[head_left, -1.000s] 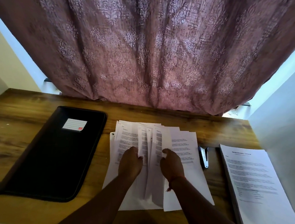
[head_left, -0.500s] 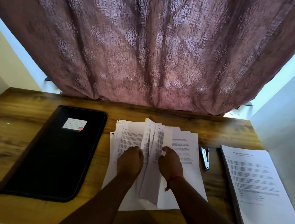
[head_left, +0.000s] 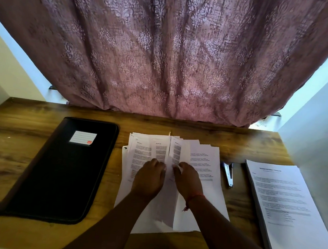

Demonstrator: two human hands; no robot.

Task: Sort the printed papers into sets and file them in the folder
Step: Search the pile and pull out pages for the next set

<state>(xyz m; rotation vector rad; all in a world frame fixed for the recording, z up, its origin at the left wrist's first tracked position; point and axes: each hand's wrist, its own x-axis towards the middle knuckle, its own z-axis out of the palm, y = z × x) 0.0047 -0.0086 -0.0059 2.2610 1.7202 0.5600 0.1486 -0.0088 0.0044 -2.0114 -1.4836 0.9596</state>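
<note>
- Our left hand (head_left: 149, 179) and right hand (head_left: 187, 180) rest on the fanned white printed papers (head_left: 203, 162), fingers curled, pinching sheets.
- Thin, limp, slippery paper (likely to slide): we'd grip near the edges.

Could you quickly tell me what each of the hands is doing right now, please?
Left hand: fingers curled, pinching sheets in the fanned printed papers.
Right hand: fingers curled, pinching a sheet of the same papers.

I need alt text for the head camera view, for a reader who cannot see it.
Two hands, left hand and right hand, sort through a fanned pile of printed papers on a wooden desk. A closed black folder lies to the left; a stapler and a neat paper stack lie to the right.
</note>
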